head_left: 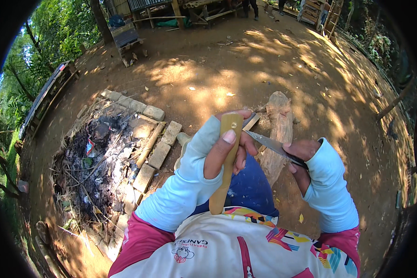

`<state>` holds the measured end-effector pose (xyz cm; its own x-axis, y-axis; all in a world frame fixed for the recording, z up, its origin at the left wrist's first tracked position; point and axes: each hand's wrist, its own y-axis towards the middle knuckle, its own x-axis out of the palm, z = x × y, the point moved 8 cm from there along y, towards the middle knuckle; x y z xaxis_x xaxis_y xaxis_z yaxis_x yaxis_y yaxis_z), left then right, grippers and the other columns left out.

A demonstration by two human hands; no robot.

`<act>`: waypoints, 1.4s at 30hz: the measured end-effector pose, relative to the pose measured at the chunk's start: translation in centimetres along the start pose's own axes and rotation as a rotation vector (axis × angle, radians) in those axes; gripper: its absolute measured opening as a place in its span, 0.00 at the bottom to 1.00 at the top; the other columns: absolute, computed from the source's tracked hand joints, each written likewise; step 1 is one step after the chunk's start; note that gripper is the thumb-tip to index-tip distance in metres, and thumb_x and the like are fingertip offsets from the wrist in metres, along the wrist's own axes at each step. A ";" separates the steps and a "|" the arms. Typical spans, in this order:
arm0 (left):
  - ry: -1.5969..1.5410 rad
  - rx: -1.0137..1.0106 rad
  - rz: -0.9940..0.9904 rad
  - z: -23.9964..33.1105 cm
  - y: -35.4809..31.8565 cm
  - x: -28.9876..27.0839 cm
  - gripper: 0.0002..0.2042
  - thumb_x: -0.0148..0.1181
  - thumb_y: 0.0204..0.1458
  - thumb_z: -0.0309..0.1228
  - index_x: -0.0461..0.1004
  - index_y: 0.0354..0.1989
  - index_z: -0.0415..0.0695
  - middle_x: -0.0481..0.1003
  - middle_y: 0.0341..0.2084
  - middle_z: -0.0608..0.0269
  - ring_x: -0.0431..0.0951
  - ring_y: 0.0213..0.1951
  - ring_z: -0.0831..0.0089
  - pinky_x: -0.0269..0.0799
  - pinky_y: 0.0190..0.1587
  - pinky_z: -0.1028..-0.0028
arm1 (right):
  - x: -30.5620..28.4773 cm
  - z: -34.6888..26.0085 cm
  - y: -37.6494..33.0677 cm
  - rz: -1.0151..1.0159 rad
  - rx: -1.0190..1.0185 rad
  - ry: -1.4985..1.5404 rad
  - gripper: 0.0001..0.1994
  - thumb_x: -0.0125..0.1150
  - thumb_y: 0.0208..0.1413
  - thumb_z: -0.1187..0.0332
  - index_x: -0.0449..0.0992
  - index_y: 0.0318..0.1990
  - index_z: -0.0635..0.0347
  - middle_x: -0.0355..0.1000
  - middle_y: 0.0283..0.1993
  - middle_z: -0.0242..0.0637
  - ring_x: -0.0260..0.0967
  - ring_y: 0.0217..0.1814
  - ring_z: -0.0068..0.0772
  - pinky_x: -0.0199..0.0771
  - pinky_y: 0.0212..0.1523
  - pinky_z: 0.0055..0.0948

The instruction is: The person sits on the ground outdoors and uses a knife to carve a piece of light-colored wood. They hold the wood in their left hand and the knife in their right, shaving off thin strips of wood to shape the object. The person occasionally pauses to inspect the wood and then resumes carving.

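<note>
My left hand (227, 150) grips a flat, pale yellow strip of wood (226, 173) held upright, thumb pressed on its face; a small hole sits near its top end. My right hand (301, 155) holds a knife (268, 142) by its dark handle, the steel blade pointing left with its tip against the strip's right edge just below the top. Both forearms wear light blue sleeves. Below them are my blue-clad knee and a white, pink-trimmed shirt.
A short log (277, 134) lies on the dirt right behind the hands. To the left, a fire pit of ash and burnt twigs (95, 162) is edged with paving bricks (158, 155). Wooden structures and pallets stand far back; trees lie at the left.
</note>
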<state>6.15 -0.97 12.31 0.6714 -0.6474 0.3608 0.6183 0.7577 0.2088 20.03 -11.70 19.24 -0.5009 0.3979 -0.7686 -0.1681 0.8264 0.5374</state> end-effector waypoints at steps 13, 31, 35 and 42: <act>0.011 -0.011 0.004 -1.0 -0.2 0.0 0.20 0.44 0.67 0.40 0.62 0.58 0.36 0.75 0.33 0.54 0.73 0.27 0.77 0.70 0.28 0.78 | 0.7 -0.1 0.1 -0.046 0.028 -0.117 0.21 0.69 0.44 0.77 0.78 0.49 0.51 0.73 0.31 0.39 0.73 0.29 0.41 0.73 0.29 0.35; -0.019 0.037 0.021 -0.8 -1.1 -0.3 0.18 0.44 0.68 0.37 0.67 0.56 0.33 0.73 0.29 0.60 0.71 0.26 0.80 0.67 0.27 0.81 | 2.3 -0.5 -0.6 -0.013 0.020 -0.154 0.22 0.70 0.44 0.72 0.78 0.50 0.48 0.69 0.32 0.36 0.70 0.27 0.36 0.72 0.25 0.34; -0.044 0.052 0.033 -0.6 -1.2 -0.3 0.19 0.44 0.68 0.37 0.67 0.56 0.33 0.73 0.29 0.61 0.71 0.26 0.80 0.67 0.27 0.81 | 2.4 -0.6 -0.6 -0.001 0.003 -0.164 0.22 0.70 0.44 0.71 0.78 0.51 0.47 0.68 0.32 0.36 0.70 0.26 0.36 0.72 0.24 0.34; 0.018 0.078 0.029 -0.5 -1.3 -0.2 0.18 0.46 0.67 0.36 0.67 0.55 0.33 0.73 0.29 0.62 0.72 0.26 0.80 0.68 0.27 0.81 | 2.4 -0.6 -0.7 0.015 -0.012 -0.195 0.23 0.70 0.44 0.71 0.77 0.51 0.46 0.69 0.33 0.36 0.70 0.25 0.36 0.72 0.23 0.33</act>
<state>5.42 -1.81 11.53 0.6966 -0.6255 0.3513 0.5650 0.7801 0.2686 18.42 -11.53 17.22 -0.3295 0.4812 -0.8123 -0.1723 0.8153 0.5529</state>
